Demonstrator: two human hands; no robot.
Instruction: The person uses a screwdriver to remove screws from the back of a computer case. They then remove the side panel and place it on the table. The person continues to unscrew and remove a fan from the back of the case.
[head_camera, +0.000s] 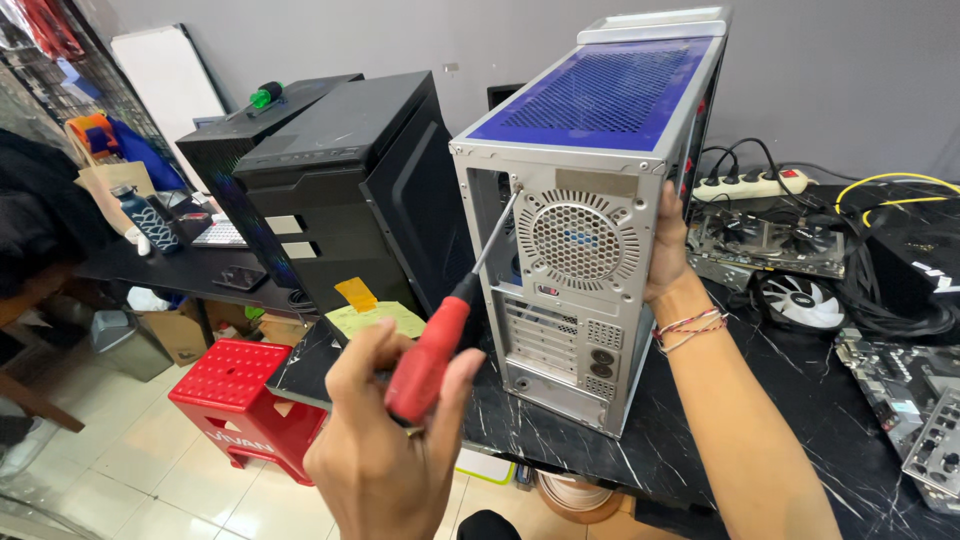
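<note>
Two hands, screwdriver (440, 335) left, case (585, 230) right

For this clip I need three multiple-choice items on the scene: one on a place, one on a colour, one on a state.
1. Where does the tip of the red-handled screwdriver sit?
A. at the upper left corner of the silver computer case rear panel
B. on the round fan grille
C. on the red plastic stool

2. What colour is the mesh top of the silver case?
A. green
B. blue
C. yellow

3. What is the right hand doing?
A. lying flat on the black marble-patterned table
B. holding a cable
C. gripping the case's rear right edge

Answers:
1 A, the shaft ends at a screw by the top left corner.
2 B, the perforated top panel shows blue.
3 C, the fingers wrap the edge while the left hand holds the screwdriver.
</note>
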